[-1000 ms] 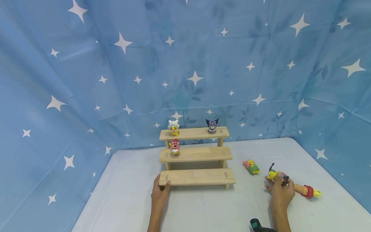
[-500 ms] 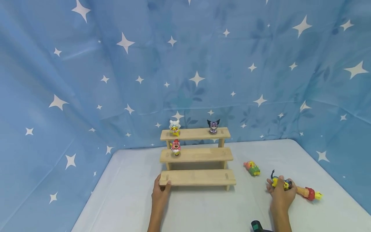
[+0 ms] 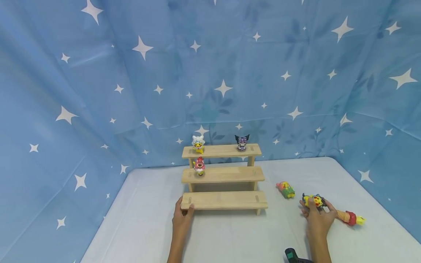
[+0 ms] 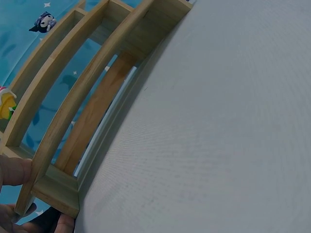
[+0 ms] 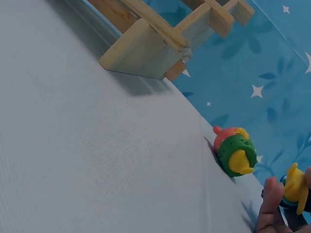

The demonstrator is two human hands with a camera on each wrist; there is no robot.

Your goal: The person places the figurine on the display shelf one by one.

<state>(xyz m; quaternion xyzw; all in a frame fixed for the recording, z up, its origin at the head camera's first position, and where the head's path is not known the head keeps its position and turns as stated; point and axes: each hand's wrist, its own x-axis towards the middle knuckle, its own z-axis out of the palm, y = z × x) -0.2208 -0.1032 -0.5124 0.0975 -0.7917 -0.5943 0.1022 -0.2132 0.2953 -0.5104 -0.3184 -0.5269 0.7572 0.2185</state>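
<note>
My left hand grips the left end of the bottom step of a three-tier wooden display stand, thumb on the front edge. In the left wrist view its thumb lies against the wood. At the right, my right hand holds a small yellow figurine with dark blue and black parts between thumb and fingers. The right wrist view shows that figurine at the lower right edge, partly cut off. A pink and green figurine lies on the table just left of this hand.
A figurine with a red middle and cone-like base lies right of the right hand. On the top step stand a white-hooded yellow figurine and a purple-black one. A pink bear figurine stands on the middle step. Starry blue cloth hangs behind.
The yellow figurine has turned in my right hand, its face with red cheeks now showing upward and its dark tail no longer sticking up. My left hand has stayed on the stand.
</note>
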